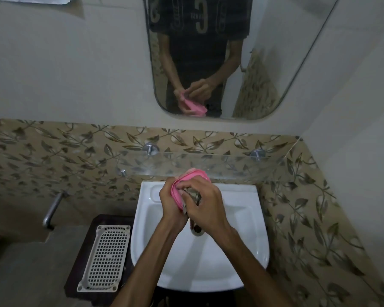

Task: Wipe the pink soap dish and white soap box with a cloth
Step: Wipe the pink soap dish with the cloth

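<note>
Over sink (242,218), pink soap dish (192,177) between fingers (187,185)

soap dish (192,176): pink plastic, smooth
soap box (105,258): white plastic, perforated grid, matt
sink (237,218): glossy white ceramic
shelf (231,165): clear glass
tap (53,207): dull metal
</note>
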### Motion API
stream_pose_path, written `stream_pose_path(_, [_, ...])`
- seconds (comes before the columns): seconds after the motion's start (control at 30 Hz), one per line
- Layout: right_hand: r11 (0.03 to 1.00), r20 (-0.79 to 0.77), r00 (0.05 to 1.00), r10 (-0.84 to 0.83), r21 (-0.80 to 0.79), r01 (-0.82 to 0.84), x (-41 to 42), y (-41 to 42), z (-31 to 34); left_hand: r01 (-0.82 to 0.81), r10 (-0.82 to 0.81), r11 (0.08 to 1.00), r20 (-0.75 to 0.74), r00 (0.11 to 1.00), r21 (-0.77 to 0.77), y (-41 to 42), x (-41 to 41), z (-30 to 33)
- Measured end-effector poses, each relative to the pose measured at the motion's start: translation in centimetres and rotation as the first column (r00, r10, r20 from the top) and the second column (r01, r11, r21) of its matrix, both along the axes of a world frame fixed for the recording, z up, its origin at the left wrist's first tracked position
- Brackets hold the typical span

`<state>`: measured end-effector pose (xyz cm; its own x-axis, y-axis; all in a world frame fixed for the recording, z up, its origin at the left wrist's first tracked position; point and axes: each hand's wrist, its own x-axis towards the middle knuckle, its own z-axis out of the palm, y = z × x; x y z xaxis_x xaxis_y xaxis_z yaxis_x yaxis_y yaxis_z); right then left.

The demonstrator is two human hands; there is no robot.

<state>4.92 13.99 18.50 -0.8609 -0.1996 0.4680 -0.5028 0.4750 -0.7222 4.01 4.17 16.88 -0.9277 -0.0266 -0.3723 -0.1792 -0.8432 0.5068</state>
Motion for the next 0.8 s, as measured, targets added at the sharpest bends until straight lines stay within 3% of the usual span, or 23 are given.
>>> stream_pose_path(0.1, [0.992, 0.019, 0.992, -0.128, 0.009, 0.128, -1.5, 0.9, 0.0, 0.017, -0.016, 1.0, -0.035, 0.999, 0.024, 0.0, 0.2, 0.1])
stream_pose_path(0.2, [0.95, 0.145, 0.939, -0.31, 0.062, 0.305, -2.3, 2.2, -0.9, 0.071, -0.072, 0.997, -0.044, 0.996, -0.019, -0.1, 0.6, 0.1])
stream_pose_path(0.4, [0.919, 0.451, 0.804, -0.389, 0.129, 0.373, 0.4, 2.2, -4.3, 0.03, -0.044, 0.911, -0.025, 0.999, -0.412, -0.1, 1.3, -2.9])
stream_pose_path(0.47, [0.937, 0.615, 0.72, -0.32, 0.092, 0.338, 1.1, 2.6, -5.4, 0.016, -0.075, 0.782, -0.067, 0.995, -0.623, 0.0, 1.6, -4.1])
stream_pose_path(0.53, [0.927, 0.797, 0.585, -0.149, -0.094, 0.364, 1.7, 3.0, -6.0, 0.011, -0.171, 0.616, -0.119, 0.978, -0.788, 0.2, 2.1, -5.3])
stream_pose_path(0.6, [0.816, 0.905, 0.424, 0.043, -0.277, 0.508, 2.2, 3.3, -6.1, 0.04, -0.283, 0.419, -0.089, 0.955, -0.907, 0.4, 2.7, -6.5])
stream_pose_path(0.7, [0.649, 0.918, 0.253, 0.305, -0.395, 0.651, 2.5, 3.6, -6.6, -0.033, -0.384, 0.093, -0.066, 0.921, -0.995, 0.0, 3.4, -8.0])
stream_pose_path(0.8, [0.643, 0.887, 0.237, 0.397, -0.452, 0.618, 2.9, 3.5, -7.4, -0.185, -0.45, -0.032, -0.151, 0.88, -0.982, -0.6, 3.1, -8.3])
